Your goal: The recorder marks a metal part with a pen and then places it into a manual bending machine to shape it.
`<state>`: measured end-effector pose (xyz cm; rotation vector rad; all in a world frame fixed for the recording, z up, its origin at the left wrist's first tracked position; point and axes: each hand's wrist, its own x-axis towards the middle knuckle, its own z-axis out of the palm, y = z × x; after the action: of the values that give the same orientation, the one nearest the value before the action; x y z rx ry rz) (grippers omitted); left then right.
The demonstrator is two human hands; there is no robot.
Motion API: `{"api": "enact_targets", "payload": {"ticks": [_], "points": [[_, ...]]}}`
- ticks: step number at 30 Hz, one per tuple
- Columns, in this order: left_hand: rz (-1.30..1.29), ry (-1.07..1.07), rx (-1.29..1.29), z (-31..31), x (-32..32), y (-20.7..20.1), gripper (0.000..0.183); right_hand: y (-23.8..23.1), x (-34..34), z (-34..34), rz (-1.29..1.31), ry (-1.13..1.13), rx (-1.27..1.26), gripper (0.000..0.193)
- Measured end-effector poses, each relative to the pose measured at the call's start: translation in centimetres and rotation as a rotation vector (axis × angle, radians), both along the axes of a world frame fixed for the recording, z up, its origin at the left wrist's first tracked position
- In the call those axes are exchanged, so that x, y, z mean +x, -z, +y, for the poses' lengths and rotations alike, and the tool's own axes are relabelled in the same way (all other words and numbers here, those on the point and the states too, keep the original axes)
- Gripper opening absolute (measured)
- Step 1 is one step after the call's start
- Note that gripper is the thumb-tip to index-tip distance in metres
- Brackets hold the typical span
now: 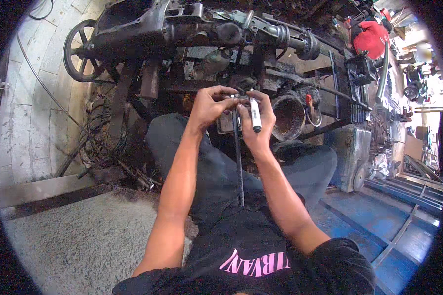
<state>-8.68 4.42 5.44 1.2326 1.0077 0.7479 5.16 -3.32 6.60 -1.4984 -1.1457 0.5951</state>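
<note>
A white marker pen (255, 114) with a black end is gripped in my right hand (263, 120), its black end pointing back toward me. A long, thin dark metal bar (238, 162) runs from between my hands down toward my lap. My left hand (210, 109) is closed at the bar's upper end, thumb and fingers pinched together there. The tips of both hands nearly meet, and they partly hide the top of the bar. Whether the pen's tip touches the bar I cannot tell.
Beyond my hands stands a greasy machine (197, 29) with a spoked handwheel (81, 51) at its left. A round dirty container (288, 118) sits right of my hands, near a metal box (349, 155). Cables lie at left; a person in red (369, 39) is at far right.
</note>
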Motion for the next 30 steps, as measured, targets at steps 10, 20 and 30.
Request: {"api": "enact_targets", "payload": {"ticks": [10,20,30], "points": [[-0.004,-0.007,0.044,0.0,0.3,0.4,0.026,-0.5,0.1,-0.1,-0.026,-0.037,-0.048,0.032],[0.047,-0.012,0.048,0.0,0.0,0.1,0.021,-0.1,1.2,-1.8,0.168,-0.038,-0.015,0.021],[-0.108,-0.048,0.062,-0.1,0.1,1.0,0.017,-0.8,1.1,-4.8,0.22,-0.09,-0.027,0.022]]}}
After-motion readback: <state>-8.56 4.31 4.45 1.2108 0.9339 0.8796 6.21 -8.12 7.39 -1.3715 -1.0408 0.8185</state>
